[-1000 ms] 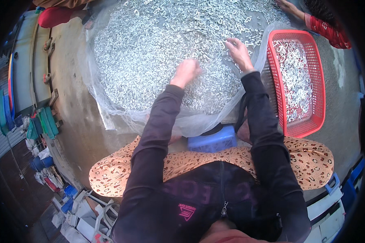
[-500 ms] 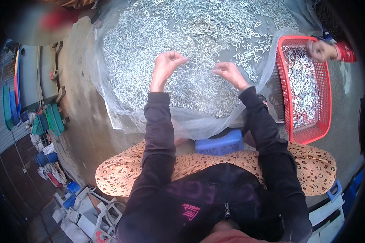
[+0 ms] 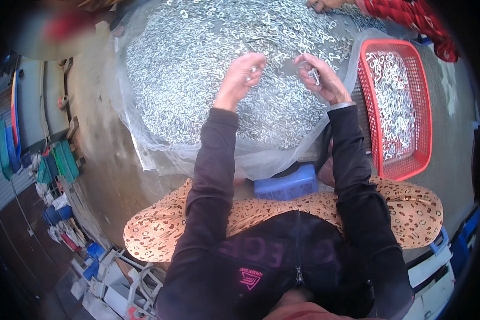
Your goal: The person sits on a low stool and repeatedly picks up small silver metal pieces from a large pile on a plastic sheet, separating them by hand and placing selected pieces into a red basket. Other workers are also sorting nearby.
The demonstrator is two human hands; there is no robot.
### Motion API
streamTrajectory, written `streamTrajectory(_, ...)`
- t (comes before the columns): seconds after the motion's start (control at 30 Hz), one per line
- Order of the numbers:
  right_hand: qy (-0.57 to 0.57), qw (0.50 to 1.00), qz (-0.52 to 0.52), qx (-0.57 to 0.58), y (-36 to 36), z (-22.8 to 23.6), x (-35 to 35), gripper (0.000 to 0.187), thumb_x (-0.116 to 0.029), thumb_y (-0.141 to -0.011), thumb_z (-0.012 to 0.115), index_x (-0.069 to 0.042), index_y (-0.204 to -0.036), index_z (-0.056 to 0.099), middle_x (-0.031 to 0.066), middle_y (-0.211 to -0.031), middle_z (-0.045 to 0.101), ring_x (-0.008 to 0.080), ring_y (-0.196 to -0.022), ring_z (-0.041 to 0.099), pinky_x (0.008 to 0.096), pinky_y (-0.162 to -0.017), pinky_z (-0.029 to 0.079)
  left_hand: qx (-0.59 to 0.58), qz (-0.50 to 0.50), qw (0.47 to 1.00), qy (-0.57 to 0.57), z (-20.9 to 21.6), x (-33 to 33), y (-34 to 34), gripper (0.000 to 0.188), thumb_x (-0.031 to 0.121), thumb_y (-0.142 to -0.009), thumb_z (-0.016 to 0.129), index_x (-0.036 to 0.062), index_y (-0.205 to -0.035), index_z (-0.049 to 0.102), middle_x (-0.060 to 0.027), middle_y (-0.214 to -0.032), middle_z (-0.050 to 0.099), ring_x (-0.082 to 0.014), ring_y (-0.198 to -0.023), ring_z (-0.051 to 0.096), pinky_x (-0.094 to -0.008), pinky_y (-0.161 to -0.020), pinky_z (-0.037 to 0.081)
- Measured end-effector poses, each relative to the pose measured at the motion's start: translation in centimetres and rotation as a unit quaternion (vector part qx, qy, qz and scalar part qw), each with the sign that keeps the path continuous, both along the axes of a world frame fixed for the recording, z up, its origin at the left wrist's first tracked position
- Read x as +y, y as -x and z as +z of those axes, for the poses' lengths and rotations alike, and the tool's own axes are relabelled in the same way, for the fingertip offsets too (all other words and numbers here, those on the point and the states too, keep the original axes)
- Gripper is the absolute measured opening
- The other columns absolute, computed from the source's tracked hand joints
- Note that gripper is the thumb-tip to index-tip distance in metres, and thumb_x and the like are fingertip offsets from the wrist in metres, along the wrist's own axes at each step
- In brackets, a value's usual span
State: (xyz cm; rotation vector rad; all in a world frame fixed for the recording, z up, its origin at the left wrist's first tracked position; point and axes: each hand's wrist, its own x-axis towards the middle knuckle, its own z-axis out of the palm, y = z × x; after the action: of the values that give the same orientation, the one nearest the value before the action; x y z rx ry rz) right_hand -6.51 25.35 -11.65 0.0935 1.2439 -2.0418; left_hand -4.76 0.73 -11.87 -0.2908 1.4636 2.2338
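Note:
A broad heap of small silvery-white strips [image 3: 176,80], many bent into loops or hooks, lies spread on a sheet before me; what they are I cannot tell for sure. Over its middle, my left hand [image 3: 242,77] has curled fingers with a few pale pieces showing between them. To its right my right hand [image 3: 322,80] is half closed, palm turned inward, and a looped silvery piece [image 3: 315,76] lies against its fingers. Both hands are raised a little over the heap, apart from each other.
At right stands a red perforated basket [image 3: 429,112] with looped white pieces inside. A co-worker's hand [image 3: 325,4] in a red sleeve reaches over the heap's far right edge. Thin pale netting [image 3: 120,96] rims the heap. A blue plastic box [image 3: 286,183] sits between my knees.
Both my hands have moved farther from me and to the right, and looped pieces now show in them. The co-worker's hand has gone from the basket to the heap's far edge.

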Motion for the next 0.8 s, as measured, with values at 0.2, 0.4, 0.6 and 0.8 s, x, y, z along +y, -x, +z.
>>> streamTrajectory(0.2, -0.014, 0.999, -0.046, -0.006, 0.7, -0.9, 2.4, 0.033, -0.018, -0.096, 0.052, -0.009, -0.128, 0.052, -0.0051, -0.069, 0.044, 0.0011, -0.050, 0.033, 0.0148, -0.039, 0.022, 0.251, -0.316, 0.668, 0.626, -6.4, 5.6, 0.1, 0.021, 0.022, -0.078, 0.070, 0.0127, -0.097, 0.070, -0.0148, -0.098, 0.065, -0.0357, -0.087, 0.063, -0.0463, -0.075, 0.049)
streamTrajectory(0.4, -0.143, 0.980, -0.134, 0.032, 1.0, -4.2, 4.2, 0.030, -0.017, -0.094, 0.053, -0.003, -0.120, 0.056, -0.0034, -0.069, 0.049, 0.0024, -0.051, 0.037, 0.0167, -0.041, 0.027, 0.259, -0.244, 0.709, 0.609, -3.1, 0.5, -0.6, 0.019, 0.023, -0.071, 0.075, 0.0101, -0.085, 0.069, -0.0101, -0.080, 0.062, -0.0277, -0.078, 0.062, -0.0386, -0.069, 0.048)
streamTrajectory(0.6, -0.073, 0.988, -0.119, -0.065, 0.2, -4.8, 2.4, 0.030, -0.009, -0.090, 0.050, 0.004, -0.116, 0.054, 0.0041, -0.076, 0.059, 0.0067, -0.057, 0.048, 0.0186, -0.043, 0.034, 0.101, -0.083, 0.907, 0.400, 2.0, -2.9, -1.1, 0.020, 0.022, -0.075, 0.078, 0.0051, -0.081, 0.070, 0.0041, -0.066, 0.057, -0.0042, -0.064, 0.049, -0.0205, -0.059, 0.039)
streamTrajectory(0.8, 0.007, 0.988, -0.139, -0.064, -0.3, -3.0, 1.2, 0.040, 0.000, -0.085, 0.049, 0.007, -0.125, 0.050, 0.0092, -0.091, 0.063, 0.0068, -0.061, 0.049, 0.0169, -0.041, 0.032, -0.026, 0.025, 0.994, 0.102, 2.8, -4.2, -1.7, 0.019, 0.024, -0.089, 0.065, 0.0065, -0.096, 0.062, 0.0002, -0.076, 0.057, -0.0025, -0.056, 0.038, -0.0162, -0.044, 0.028)
